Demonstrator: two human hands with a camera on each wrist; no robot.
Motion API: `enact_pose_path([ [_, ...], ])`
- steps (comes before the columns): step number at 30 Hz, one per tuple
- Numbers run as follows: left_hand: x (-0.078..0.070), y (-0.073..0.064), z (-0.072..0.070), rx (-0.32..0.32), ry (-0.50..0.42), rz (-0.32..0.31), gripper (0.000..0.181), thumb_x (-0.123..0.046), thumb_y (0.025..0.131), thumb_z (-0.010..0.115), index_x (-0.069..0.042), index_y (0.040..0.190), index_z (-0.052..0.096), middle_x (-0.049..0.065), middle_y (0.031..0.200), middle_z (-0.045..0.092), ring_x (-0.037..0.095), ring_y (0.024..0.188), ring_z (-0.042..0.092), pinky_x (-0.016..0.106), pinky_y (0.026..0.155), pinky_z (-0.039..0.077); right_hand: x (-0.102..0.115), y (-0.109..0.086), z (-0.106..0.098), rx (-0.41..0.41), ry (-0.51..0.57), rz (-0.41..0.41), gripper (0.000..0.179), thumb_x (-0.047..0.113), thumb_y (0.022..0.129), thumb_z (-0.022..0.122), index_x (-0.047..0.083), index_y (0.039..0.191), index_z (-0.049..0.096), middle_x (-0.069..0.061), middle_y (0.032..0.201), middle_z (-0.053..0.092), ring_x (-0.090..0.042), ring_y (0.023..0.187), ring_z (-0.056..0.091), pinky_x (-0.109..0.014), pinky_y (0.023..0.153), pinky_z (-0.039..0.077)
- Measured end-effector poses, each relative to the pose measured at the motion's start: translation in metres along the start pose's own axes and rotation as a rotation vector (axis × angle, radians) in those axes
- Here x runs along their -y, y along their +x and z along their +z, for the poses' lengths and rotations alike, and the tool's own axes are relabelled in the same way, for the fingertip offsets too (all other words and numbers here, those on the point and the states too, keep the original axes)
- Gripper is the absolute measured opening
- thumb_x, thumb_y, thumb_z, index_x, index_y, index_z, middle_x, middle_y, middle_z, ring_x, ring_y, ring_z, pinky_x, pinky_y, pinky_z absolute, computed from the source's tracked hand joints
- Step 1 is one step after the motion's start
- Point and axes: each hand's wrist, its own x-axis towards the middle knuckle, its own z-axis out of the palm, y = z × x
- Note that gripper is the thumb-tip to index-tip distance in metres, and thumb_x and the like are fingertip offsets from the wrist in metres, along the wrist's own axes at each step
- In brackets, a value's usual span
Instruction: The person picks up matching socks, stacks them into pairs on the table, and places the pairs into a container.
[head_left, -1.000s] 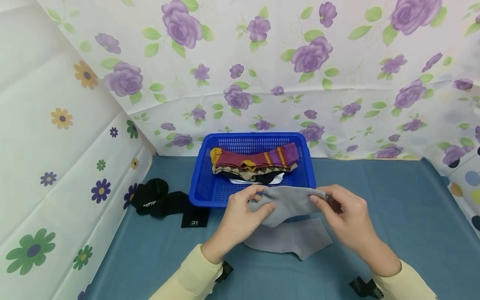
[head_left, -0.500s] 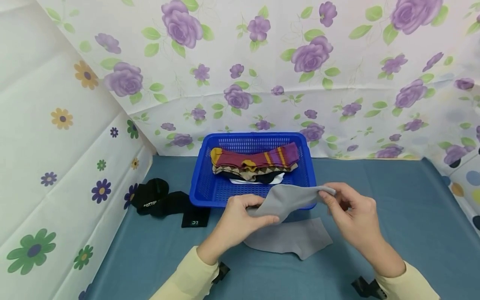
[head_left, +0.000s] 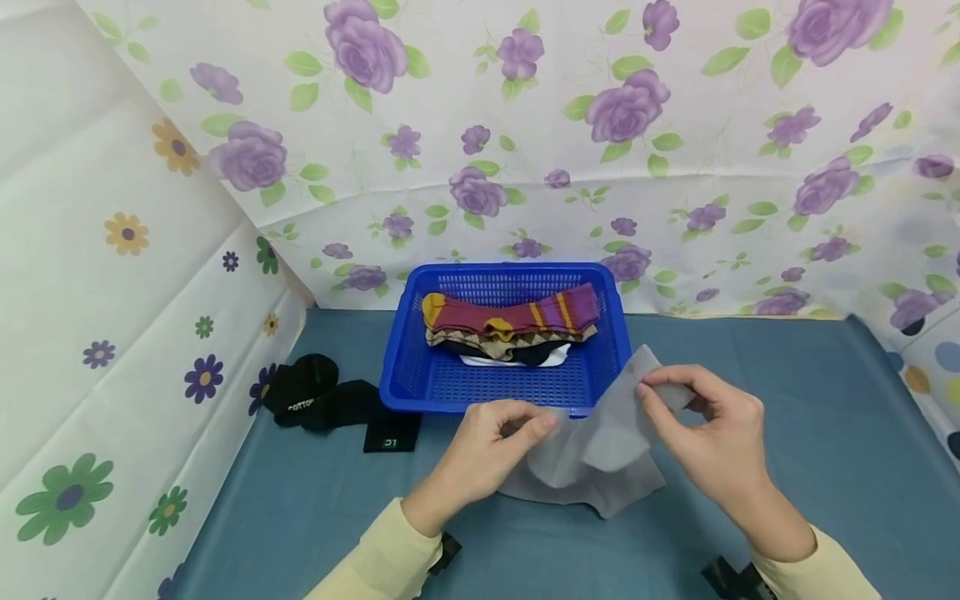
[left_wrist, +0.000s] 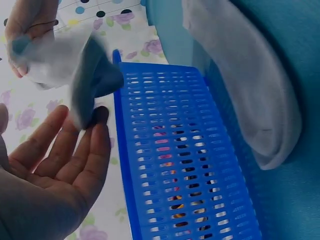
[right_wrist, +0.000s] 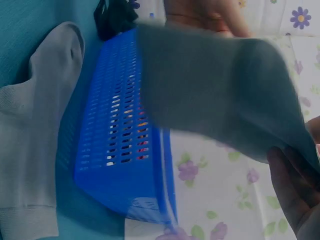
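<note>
A grey sock (head_left: 618, 425) hangs at a slant over the table's near middle, blurred in both wrist views. My right hand (head_left: 708, 437) pinches its upper part between thumb and fingers. On its left, my left hand (head_left: 495, 446) is at the sock's other side. The left wrist view shows that hand's fingers (left_wrist: 95, 145) loosely bent, their tips at the cloth, with the thumb apart. Partly hidden beneath, a second grey sock (head_left: 622, 492) lies flat on the blue cloth; the right wrist view shows more of this flat sock (right_wrist: 37, 135).
Beyond the hands stands a blue basket (head_left: 397, 358) holding folded socks, the top one maroon and purple (head_left: 517, 317). Black socks (head_left: 322, 396) with a label (head_left: 392, 433) lie to its left. A flowered sheet (head_left: 480, 125) closes off the back.
The held sock, earlier stretched level between both hands, now hangs slanting from the right hand, its free part lower. My left hand has eased its hold, its thumb and fingertips closer together from above.
</note>
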Motion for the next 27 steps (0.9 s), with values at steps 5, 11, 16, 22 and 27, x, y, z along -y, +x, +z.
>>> enact_pose_path([
  [5, -0.002, 0.002, 0.002, -0.017, 0.072, -0.062, 0.025, -0.05, 0.086, 0.061, -0.032, 0.102, 0.067, -0.017, 0.094, 0.067, 0.0, 0.084, 0.064, 0.022, 0.071, 0.053, 0.011, 0.005, -0.003, 0.104, -0.047, -0.062, 0.033, -0.004, 0.071, 0.077, 0.019, 0.093, 0.069, 0.002, 0.089, 0.068, 0.001, 0.062, 0.052, -0.013, 0.056, 0.042],
  [11, -0.024, 0.012, 0.008, 0.003, 0.074, 0.004, 0.073, -0.051, 0.074, 0.072, -0.041, 0.136, 0.036, -0.017, 0.126, 0.055, -0.001, 0.115, 0.052, 0.032, 0.095, 0.047, 0.024, 0.009, -0.002, 0.205, -0.026, -0.215, 0.041, -0.017, 0.068, 0.071, 0.017, 0.09, 0.07, 0.002, 0.098, 0.067, 0.002, 0.065, 0.051, -0.011, 0.057, 0.04],
  [16, -0.043, 0.02, 0.02, 0.079, 0.016, 0.128, 0.064, -0.044, 0.079, 0.07, -0.036, 0.135, 0.04, -0.013, 0.118, 0.062, -0.002, 0.104, 0.058, 0.028, 0.091, 0.049, 0.036, 0.01, 0.0, 0.22, 0.068, -0.292, 0.041, -0.017, 0.064, 0.071, 0.018, 0.085, 0.07, -0.003, 0.093, 0.068, -0.002, 0.07, 0.055, -0.012, 0.06, 0.043],
  [22, -0.039, 0.024, 0.032, 0.107, 0.001, 0.232, 0.016, -0.031, 0.089, 0.063, -0.023, 0.103, 0.068, -0.009, 0.089, 0.069, -0.009, 0.071, 0.06, 0.013, 0.063, 0.05, 0.042, 0.012, -0.001, 0.198, 0.083, -0.313, 0.029, -0.008, 0.069, 0.073, 0.018, 0.08, 0.07, -0.001, 0.087, 0.069, -0.005, 0.078, 0.063, -0.012, 0.062, 0.046],
  [27, -0.026, 0.02, 0.034, 0.083, 0.013, 0.178, 0.015, -0.033, 0.087, 0.066, -0.025, 0.099, 0.07, -0.011, 0.08, 0.069, -0.006, 0.058, 0.056, 0.016, 0.051, 0.047, 0.04, 0.015, -0.006, 0.143, 0.008, -0.351, 0.017, 0.012, 0.091, 0.058, 0.015, 0.077, 0.067, -0.002, 0.087, 0.067, -0.002, 0.065, 0.059, -0.011, 0.055, 0.043],
])
